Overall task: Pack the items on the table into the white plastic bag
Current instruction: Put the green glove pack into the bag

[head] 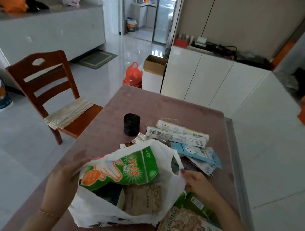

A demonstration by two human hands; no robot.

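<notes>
The white plastic bag (96, 208) lies open on the pinkish table (166, 105) in front of me. A green glove packet (125, 169) sticks halfway out of its mouth, above a brown snack packet (143, 198) inside. My left hand (62, 177) grips the bag's left edge along with the green packet. My right hand (195, 182) pinches the bag's right handle. Outside the bag lie a "Squirrels" snack packet (182, 226), a green packet (194, 203), blue-white sachets (197, 153), two long white boxes (179, 133) and a black roll (131, 124).
A wooden chair (48, 91) with a folded cloth stands left of the table. White cabinets (212, 79) run along the right, close to the table's edge. An orange bag (132, 75) and a cardboard box (155, 63) sit on the floor beyond the table.
</notes>
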